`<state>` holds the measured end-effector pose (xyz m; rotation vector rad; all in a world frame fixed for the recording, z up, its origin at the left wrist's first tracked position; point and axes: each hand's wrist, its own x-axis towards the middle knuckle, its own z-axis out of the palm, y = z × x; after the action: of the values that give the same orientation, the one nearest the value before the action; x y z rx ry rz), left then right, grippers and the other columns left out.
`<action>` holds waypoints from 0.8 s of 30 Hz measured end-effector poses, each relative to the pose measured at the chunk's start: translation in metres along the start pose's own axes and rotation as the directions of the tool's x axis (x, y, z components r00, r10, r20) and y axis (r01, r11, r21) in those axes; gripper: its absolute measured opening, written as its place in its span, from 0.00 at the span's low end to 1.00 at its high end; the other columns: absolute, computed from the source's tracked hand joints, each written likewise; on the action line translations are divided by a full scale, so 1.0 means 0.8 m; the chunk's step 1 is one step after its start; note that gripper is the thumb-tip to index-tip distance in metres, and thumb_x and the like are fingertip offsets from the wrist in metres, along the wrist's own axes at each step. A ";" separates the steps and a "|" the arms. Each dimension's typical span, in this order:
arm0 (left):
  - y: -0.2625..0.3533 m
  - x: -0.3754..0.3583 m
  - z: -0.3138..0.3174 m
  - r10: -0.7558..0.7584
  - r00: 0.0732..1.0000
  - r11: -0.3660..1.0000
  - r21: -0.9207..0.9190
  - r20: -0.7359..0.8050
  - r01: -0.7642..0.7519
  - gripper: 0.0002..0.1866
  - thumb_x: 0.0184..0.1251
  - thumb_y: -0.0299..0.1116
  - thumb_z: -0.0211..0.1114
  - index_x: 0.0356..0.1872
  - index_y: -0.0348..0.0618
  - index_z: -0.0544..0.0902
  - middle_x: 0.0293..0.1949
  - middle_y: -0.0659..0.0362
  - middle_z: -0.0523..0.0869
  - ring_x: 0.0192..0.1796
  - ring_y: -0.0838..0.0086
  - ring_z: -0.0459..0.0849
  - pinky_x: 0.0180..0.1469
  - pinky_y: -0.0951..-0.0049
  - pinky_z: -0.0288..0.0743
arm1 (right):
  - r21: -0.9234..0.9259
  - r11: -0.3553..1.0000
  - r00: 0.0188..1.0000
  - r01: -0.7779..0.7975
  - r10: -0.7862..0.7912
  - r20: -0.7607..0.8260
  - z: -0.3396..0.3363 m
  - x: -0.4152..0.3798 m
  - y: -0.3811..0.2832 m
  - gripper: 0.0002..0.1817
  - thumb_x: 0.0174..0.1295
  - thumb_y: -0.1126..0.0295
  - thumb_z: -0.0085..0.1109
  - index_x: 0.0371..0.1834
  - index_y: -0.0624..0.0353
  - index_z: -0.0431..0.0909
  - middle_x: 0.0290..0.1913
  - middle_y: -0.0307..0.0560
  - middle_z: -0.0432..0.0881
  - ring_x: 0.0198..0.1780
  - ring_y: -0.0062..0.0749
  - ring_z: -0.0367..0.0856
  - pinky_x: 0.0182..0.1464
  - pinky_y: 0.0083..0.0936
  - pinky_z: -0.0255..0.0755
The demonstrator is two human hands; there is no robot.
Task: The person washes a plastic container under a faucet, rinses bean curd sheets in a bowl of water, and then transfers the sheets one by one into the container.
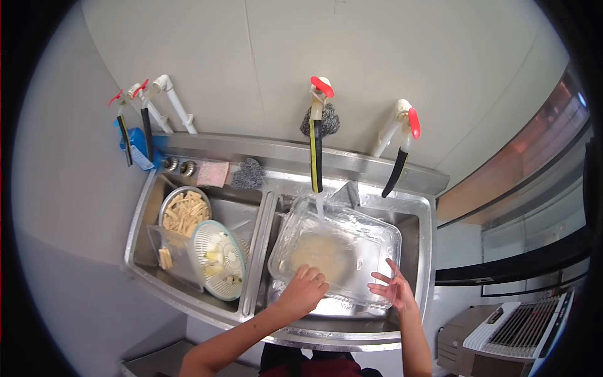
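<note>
A clear plastic container (372, 239) sits in the right sink basin, with cloudy, brownish water at its middle. Water runs into it from the black and yellow hose (316, 157) of the middle tap. My left hand (305, 291) is closed at the container's near-left rim, fingers curled inward; whatever they hold, if anything, is hidden. At the near-right corner, my right hand (394, 286) touches the container with its fingers spread apart.
The left basin (235, 215) contains a metal bowl (167, 204) of pale cut strips, a clear tub (180, 254) and a white-green colander (237, 267) with pale pieces. A pink sponge (213, 174) and grey scrubber (249, 174) lie behind. Another tap hose (395, 173) hangs at right.
</note>
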<state>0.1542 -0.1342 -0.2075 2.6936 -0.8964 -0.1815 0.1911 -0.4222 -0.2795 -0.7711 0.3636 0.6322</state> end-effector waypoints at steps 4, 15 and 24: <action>0.017 -0.030 -0.047 -0.302 0.938 0.948 -0.159 -0.171 0.277 0.29 0.44 0.39 0.65 0.51 0.41 0.69 0.57 0.50 0.62 0.61 0.49 0.54 0.61 0.53 0.47 | 0.247 0.969 0.998 0.019 -0.004 -0.060 -0.035 0.002 0.061 0.41 0.37 0.78 0.42 0.64 0.48 0.46 0.50 0.64 0.67 0.41 0.62 0.73 0.42 0.48 0.72; 0.059 -0.049 -0.060 -0.543 0.572 0.670 -0.728 -0.615 -0.146 0.29 0.59 0.40 0.51 0.58 0.34 0.59 0.58 0.45 0.60 0.61 0.56 0.59 0.61 0.65 0.50 | 0.292 0.944 0.987 -0.152 0.162 -0.013 0.008 -0.058 0.188 0.25 0.52 0.68 0.43 0.57 0.51 0.59 0.43 0.48 0.72 0.40 0.36 0.74 0.37 0.27 0.72; 0.000 -0.342 0.065 -0.968 0.211 0.135 -0.991 -0.133 -0.003 0.15 0.59 0.30 0.53 0.45 0.31 0.74 0.45 0.53 0.78 0.49 0.75 0.73 0.53 0.74 0.64 | -0.426 0.887 0.981 -0.177 0.191 -0.009 0.085 -0.065 0.243 0.37 0.52 0.78 0.38 0.65 0.43 0.36 0.46 0.57 0.71 0.39 0.46 0.76 0.41 0.35 0.73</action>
<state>-0.0750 0.0185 -0.2495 1.4121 0.6844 0.4163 0.0309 -0.2861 -0.3096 -1.1522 0.2713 0.9207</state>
